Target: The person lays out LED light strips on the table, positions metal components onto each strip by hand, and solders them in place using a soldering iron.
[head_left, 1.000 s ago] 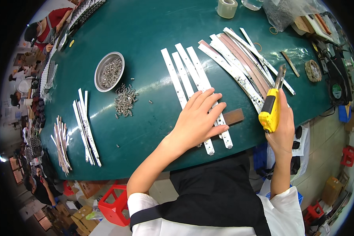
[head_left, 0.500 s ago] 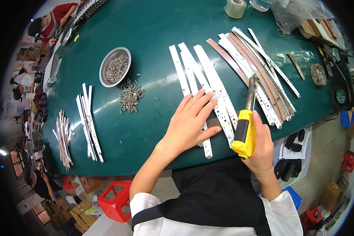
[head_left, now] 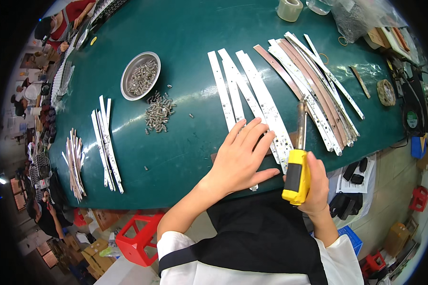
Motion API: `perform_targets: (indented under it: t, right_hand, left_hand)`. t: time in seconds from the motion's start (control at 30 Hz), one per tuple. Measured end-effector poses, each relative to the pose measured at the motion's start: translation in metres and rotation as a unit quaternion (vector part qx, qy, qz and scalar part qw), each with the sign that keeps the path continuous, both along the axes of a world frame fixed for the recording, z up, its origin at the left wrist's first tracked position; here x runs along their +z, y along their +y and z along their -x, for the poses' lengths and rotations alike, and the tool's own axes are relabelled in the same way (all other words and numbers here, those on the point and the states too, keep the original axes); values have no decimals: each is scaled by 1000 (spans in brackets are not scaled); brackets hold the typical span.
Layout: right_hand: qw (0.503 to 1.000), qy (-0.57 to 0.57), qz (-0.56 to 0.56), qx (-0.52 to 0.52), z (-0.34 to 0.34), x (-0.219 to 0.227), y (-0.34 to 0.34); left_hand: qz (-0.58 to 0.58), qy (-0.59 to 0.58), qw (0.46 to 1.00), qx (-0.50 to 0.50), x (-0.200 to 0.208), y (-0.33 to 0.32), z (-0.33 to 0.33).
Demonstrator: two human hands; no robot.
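My left hand [head_left: 240, 159] lies over the near ends of several white circuit-board strips [head_left: 259, 88], fingers stretched out and thumb pointing right. It holds nothing between the fingers, and it hides part of the strips. My right hand [head_left: 315, 187] is closed around a yellow-and-black pistol-like tool [head_left: 297, 178] with a long metal barrel; its exact kind I cannot tell. The barrel points away from me, its tip between those strips and a fanned bundle of white and brown strips [head_left: 314, 88]. Whether the tip touches anything is unclear.
On the green table [head_left: 185, 28], a metal bowl [head_left: 123, 85] of small metallic parts stands beside a loose pile of them [head_left: 160, 113]. Two smaller strip bundles lie left: white [head_left: 105, 147] and brownish [head_left: 74, 166]. A tape roll [head_left: 290, 9] stands far. A red stool [head_left: 135, 242] is below.
My left hand has slid right and nearer to me along the strips. My right hand has drawn the tool slightly toward me, and its barrel tip has shifted left.
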State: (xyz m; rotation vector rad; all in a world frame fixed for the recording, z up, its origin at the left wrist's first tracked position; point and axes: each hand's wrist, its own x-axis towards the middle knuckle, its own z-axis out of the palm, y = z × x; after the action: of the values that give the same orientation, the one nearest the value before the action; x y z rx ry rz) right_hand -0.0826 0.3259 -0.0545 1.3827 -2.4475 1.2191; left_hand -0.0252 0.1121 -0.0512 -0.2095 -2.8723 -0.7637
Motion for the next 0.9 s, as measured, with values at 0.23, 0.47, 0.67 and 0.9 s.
perform_targets:
  t: [0.23,0.47,0.67,0.9]
  right_hand:
    - [999,20,14,-44,5,0,1]
    - [1000,1,-7,1,5,1,3]
    - [1000,-8,-4,4,4,3,4]
    - [999,-12,8,29,1,2,3]
  left_hand:
    - [43,26,998,43,0,20,10]
    - [-5,52,999,-11,2,3,-2]
    - [-18,74,997,-3,1,4,-2]
    - [19,160,987,-25,-1,1,-3]
